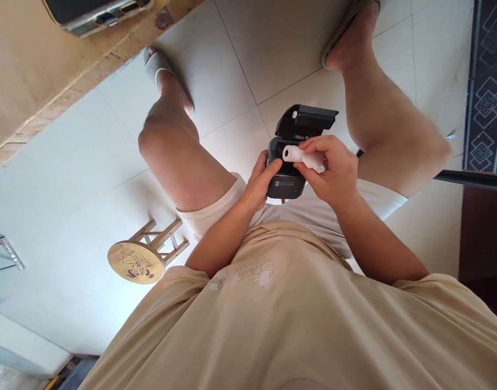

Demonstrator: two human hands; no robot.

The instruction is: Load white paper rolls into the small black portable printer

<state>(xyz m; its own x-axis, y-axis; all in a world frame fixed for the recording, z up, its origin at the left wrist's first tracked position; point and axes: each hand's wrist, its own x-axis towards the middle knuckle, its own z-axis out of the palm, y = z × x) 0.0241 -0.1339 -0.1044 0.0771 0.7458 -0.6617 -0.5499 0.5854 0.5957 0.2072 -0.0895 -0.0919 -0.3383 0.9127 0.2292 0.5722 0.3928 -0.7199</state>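
A small black label printer (pixel 287 187) with its hinged lid (pixel 303 120) raised is held above my lap. My left hand (pixel 260 184) grips its left side, the thumb lying at the edge of the open compartment. Between the fingers of my right hand (pixel 333 165) is a white paper roll (pixel 291 154), its hollow core facing left. The roll is over the compartment; whether it touches the inside cannot be made out. The fingers hide part of the roll and of the printer's right side.
A wooden table edge (pixel 70 116) with a phone-like dark device (pixel 106 16) on it is at the upper left. A small round wooden stool (pixel 137 262) stands on the tiled floor (pixel 232 65) at the left. A patterned dark mat (pixel 488 103) lies at the far right.
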